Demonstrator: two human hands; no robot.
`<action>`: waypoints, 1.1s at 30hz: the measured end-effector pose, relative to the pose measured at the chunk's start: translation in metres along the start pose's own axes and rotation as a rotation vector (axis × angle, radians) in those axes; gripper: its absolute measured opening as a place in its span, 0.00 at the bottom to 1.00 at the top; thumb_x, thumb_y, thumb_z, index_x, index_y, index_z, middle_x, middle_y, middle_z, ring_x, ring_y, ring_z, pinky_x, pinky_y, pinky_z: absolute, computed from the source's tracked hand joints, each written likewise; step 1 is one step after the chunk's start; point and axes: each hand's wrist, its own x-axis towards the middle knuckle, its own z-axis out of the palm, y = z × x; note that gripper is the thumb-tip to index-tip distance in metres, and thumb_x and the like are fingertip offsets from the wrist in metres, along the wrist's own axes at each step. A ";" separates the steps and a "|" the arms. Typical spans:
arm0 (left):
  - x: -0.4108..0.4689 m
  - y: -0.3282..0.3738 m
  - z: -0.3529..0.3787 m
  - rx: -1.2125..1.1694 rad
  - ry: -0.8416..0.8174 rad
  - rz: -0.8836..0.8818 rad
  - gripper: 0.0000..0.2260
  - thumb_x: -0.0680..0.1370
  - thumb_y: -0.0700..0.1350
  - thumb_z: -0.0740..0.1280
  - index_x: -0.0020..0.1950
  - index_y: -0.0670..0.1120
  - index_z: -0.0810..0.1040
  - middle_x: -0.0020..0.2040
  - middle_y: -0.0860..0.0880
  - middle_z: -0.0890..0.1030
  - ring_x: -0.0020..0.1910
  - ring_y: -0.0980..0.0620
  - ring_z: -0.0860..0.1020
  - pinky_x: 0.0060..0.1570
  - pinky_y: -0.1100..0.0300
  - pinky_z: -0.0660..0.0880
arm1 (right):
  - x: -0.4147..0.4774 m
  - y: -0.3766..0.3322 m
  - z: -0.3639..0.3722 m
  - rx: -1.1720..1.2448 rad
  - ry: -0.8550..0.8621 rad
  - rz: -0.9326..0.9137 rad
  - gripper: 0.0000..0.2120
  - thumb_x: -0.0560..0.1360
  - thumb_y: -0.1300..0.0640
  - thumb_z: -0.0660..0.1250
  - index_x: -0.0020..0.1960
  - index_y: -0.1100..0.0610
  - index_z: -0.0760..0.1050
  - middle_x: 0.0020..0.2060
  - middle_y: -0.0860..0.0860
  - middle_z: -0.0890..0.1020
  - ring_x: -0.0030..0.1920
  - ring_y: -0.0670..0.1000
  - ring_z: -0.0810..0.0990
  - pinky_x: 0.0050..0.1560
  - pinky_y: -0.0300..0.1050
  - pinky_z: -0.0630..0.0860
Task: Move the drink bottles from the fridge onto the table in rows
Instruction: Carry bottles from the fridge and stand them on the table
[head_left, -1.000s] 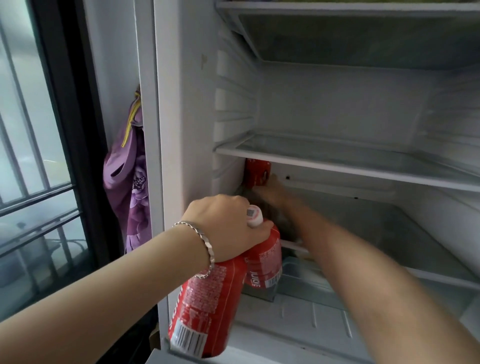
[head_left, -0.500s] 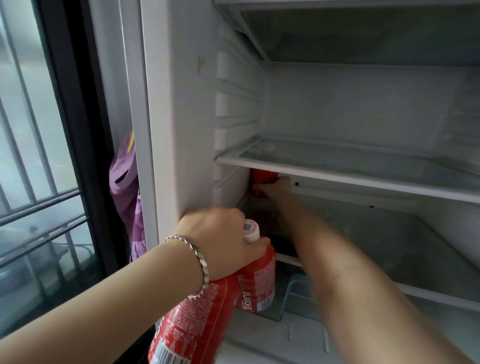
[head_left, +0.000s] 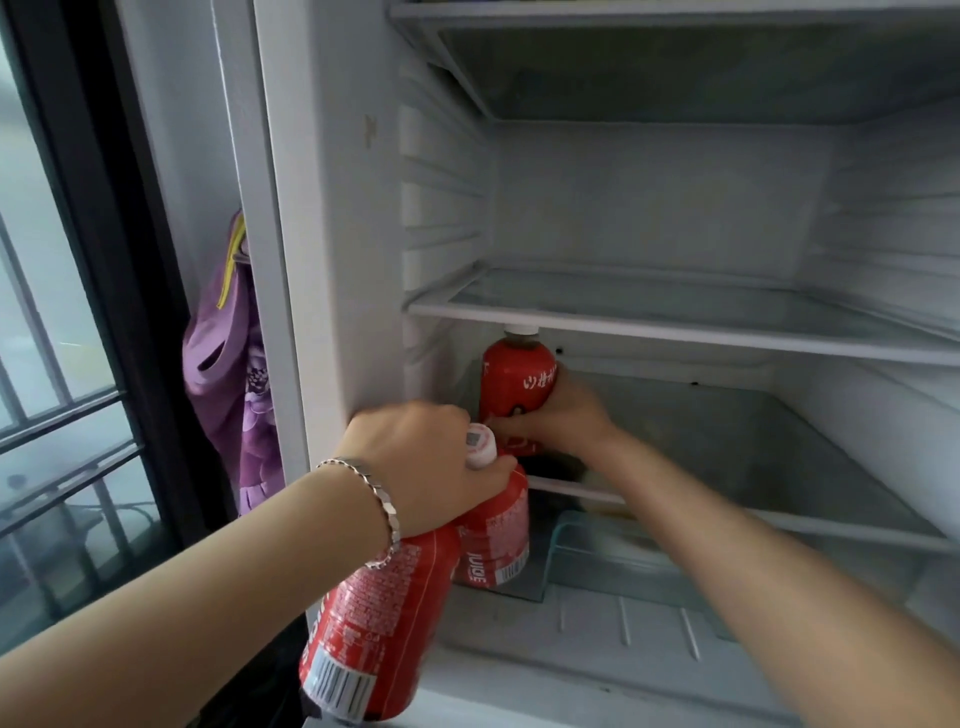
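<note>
1. Both forearms are bare from the bottom edge of the frame right up to the left hand (head_left: 421, 462) and the right hand (head_left: 566, 415).
2. The left wrist has a slim silver bracelet (head_left: 374, 493), shiny metal.
3. It's made of small faceted links, so the edge looks kinda scalloped.

Soft daylight from the left window; edges warped, slightly blurred.

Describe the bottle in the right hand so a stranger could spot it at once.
Inside the open fridge, look under the middle glass shelf, near the left wall. An upright red bottle is there, its white cap just below the shelf, gripped by the right hand. The other two red bottles hang lower and nearer, held by their tops in the left hand.
</note>
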 end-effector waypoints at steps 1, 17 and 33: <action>-0.001 -0.001 0.000 0.005 0.007 0.004 0.23 0.70 0.70 0.53 0.32 0.51 0.62 0.30 0.56 0.68 0.29 0.56 0.69 0.32 0.61 0.68 | -0.014 0.000 -0.006 -0.004 0.006 -0.015 0.24 0.56 0.53 0.82 0.44 0.44 0.71 0.39 0.37 0.77 0.38 0.33 0.75 0.35 0.28 0.70; 0.003 0.000 0.001 -0.039 -0.008 0.070 0.22 0.69 0.72 0.54 0.33 0.54 0.64 0.30 0.57 0.68 0.27 0.61 0.67 0.25 0.66 0.61 | -0.028 -0.043 -0.031 0.258 0.330 0.034 0.09 0.72 0.44 0.69 0.40 0.48 0.72 0.34 0.42 0.76 0.36 0.42 0.75 0.35 0.36 0.69; 0.006 -0.002 -0.003 -0.066 -0.010 0.193 0.20 0.69 0.71 0.53 0.38 0.55 0.66 0.32 0.58 0.69 0.30 0.59 0.68 0.27 0.66 0.62 | -0.090 0.004 -0.076 0.209 0.688 0.307 0.11 0.69 0.48 0.66 0.36 0.55 0.74 0.32 0.50 0.78 0.38 0.55 0.78 0.40 0.44 0.70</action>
